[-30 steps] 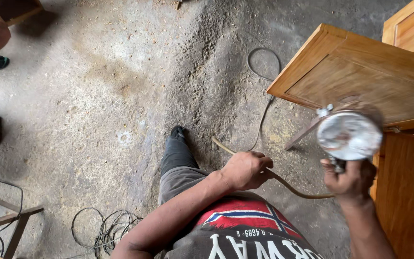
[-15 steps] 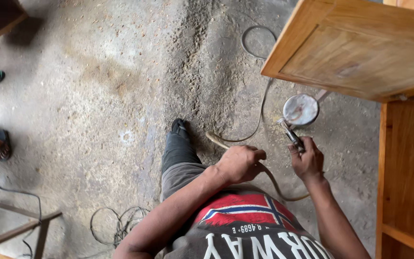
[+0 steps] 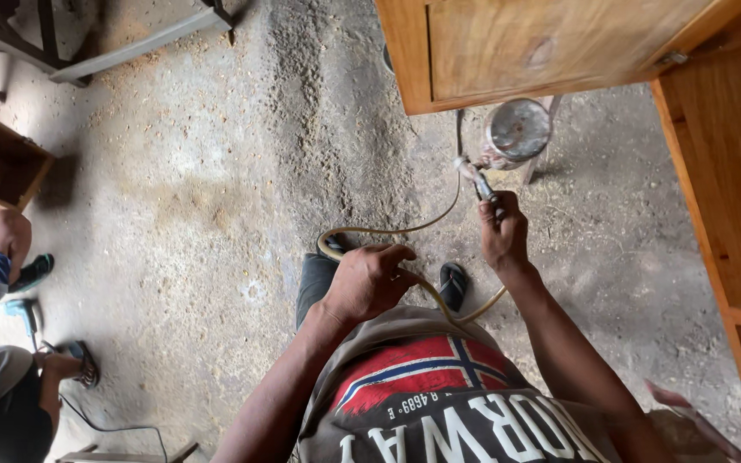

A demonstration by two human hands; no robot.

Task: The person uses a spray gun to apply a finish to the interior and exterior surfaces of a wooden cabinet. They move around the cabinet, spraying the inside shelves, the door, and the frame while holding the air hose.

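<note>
The spray gun (image 3: 495,159) has been raised closer under the cabinet door (image 3: 516,47); it is clamped by its grip in the right hand (image 3: 503,236), its metal cup (likely top-heavy) uppermost, while the soft hose (image 3: 388,231) is gripped in the closed left hand (image 3: 366,283)

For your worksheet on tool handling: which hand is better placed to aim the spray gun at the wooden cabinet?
Right. The right hand already grips the spray gun beneath the wooden cabinet; the left hand only holds the hose.
</note>
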